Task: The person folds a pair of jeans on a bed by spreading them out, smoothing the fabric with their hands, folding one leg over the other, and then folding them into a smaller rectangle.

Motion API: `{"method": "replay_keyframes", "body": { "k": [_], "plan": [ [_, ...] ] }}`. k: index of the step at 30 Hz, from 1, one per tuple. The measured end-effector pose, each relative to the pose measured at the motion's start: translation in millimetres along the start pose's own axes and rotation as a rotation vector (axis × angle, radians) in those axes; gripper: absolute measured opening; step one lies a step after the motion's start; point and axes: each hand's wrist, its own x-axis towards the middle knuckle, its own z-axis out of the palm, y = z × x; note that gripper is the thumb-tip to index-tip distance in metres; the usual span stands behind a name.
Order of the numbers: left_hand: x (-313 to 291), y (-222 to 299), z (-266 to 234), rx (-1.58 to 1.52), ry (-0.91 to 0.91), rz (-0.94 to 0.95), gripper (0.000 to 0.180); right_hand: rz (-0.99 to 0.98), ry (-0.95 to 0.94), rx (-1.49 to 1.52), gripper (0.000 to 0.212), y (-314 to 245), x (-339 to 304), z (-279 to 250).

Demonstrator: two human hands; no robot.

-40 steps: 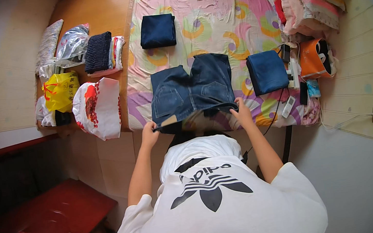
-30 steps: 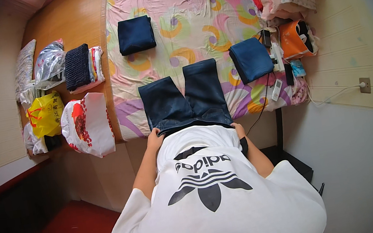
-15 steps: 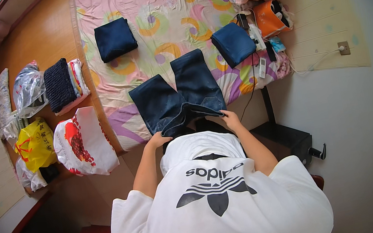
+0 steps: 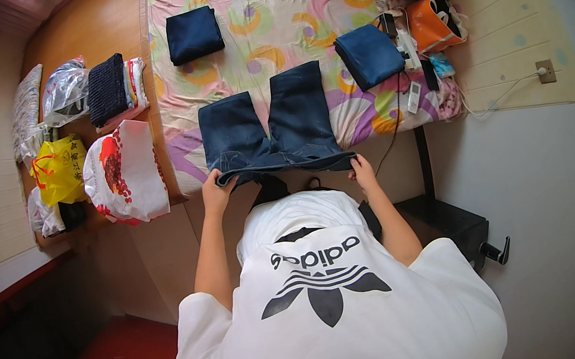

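Observation:
A pair of dark blue jeans (image 4: 299, 113) lies on the near edge of the bed, its legs pointing away from me and its waistband toward me. My left hand (image 4: 217, 191) grips the left end of the waistband, and my right hand (image 4: 361, 171) pinches the right end. Between them the waistband is pulled out wide, just past the mattress edge. One folded dark blue garment (image 4: 194, 35) rests farther back on the bed, left of the jeans. Another folded blue garment (image 4: 369, 56) lies to the right of them.
On the wooden board (image 4: 102, 28) at left sit a dark knitted pile (image 4: 107, 89), a yellow bag (image 4: 60, 170) and a white-and-red bag (image 4: 125, 172). At right are a power strip (image 4: 407, 47), a white remote (image 4: 413, 97), an orange bag (image 4: 433, 24) and a black box (image 4: 448, 229).
My hands have moved apart, and the waistband between them has gone from bunched to stretched nearly straight. The jeans' legs lie straighter. The whole view has shifted a little.

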Motion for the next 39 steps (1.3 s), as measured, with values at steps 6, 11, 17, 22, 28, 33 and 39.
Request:
{"method": "replay_keyframes", "body": {
  "k": [6, 11, 17, 22, 28, 33, 39],
  "plan": [
    [-40.7, 101.6, -32.2, -0.017, 0.209, 0.217, 0.026, -0.449, -0.172, -0.085, 0.028, -101.8, 25.7, -6.5],
    [-67.2, 133.4, -43.8, -0.026, 0.189, 0.220, 0.027, -0.305, -0.405, -0.013, 0.024, -138.1, 13.1, -8.3],
    [-92.5, 99.6, -29.3, -0.005, 0.233, 0.178, 0.029, -0.365, -0.303, -0.681, 0.034, -71.0, -24.7, -20.9],
    [-78.1, 114.8, -45.8, -0.030, 0.222, 0.311, 0.029, -0.579, -0.018, -0.947, 0.035, -105.6, -65.0, -36.4],
    [-28.5, 192.1, -125.1, 0.002, 0.415, 0.602, 0.032, -0.830, 0.096, -0.351, 0.020, -259.6, -133.7, -3.9],
    [-3.0, 277.6, -190.5, -0.230, 0.826, 0.731, 0.044, -1.174, 0.375, -0.199, 0.029, -371.1, -224.1, 39.8],
    [-25.8, 376.6, -247.9, -0.586, 0.969, 0.683, 0.061, -1.291, 0.877, -0.366, 0.040, -443.8, -307.5, 42.2]
  ]
}}
